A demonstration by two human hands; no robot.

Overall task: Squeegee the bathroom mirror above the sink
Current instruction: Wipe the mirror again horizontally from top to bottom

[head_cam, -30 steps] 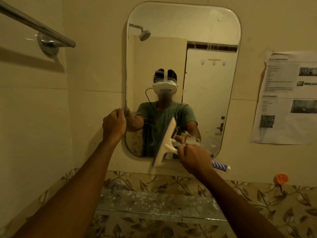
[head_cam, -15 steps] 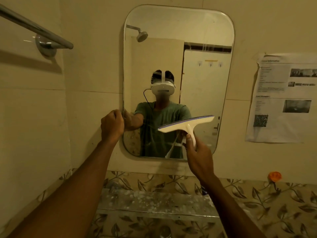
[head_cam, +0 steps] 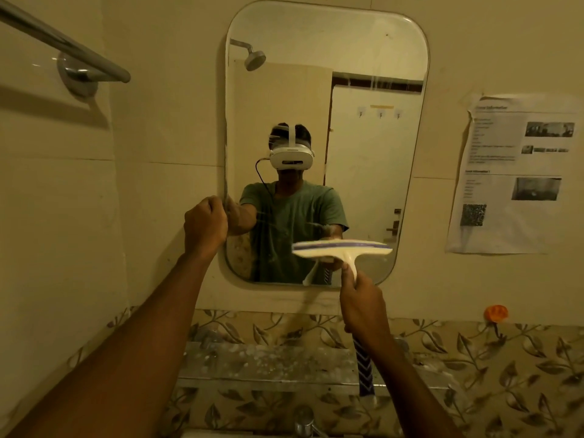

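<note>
Head view, close, facing wall mirror (head_cam: 325, 90)

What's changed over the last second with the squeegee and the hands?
The squeegee swung from nearly upright to level and shifted right. It now lies across the lower right of the mirror, with its handle pointing down. The right hand kept its grip on the handle, and the left hand still holds the mirror's left edge.

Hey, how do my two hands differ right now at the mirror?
The left hand grips the mirror's left edge; the right hand holds the squeegee by its handle. The left hand sits higher than the right hand, which is near the mirror's bottom right. Both have curled fingers.
</note>
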